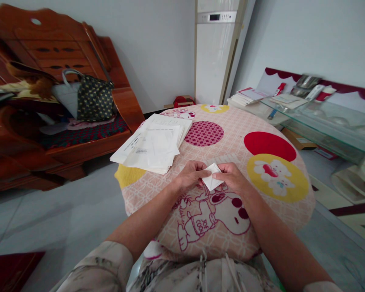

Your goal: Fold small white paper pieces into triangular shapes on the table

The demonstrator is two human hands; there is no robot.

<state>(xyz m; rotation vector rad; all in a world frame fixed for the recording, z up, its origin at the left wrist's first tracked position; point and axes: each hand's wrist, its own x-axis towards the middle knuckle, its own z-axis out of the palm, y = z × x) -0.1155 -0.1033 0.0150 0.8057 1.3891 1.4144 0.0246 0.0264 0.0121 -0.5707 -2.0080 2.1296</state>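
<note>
A small folded piece of white paper [212,177] is held between both hands above a round table with a pink patterned cloth [231,162]. My left hand [191,174] pinches its left edge with closed fingers. My right hand [233,177] grips its right edge, fingers curled over it. A stack of white paper sheets [153,144] lies on the table's far left, a short way beyond my left hand.
A carved wooden bench [48,101] with a patterned handbag [94,97] stands at the left. A tall white standing unit [214,48] is against the far wall. A glass shelf table [322,117] with booklets and containers stands to the right. Grey tiled floor surrounds the table.
</note>
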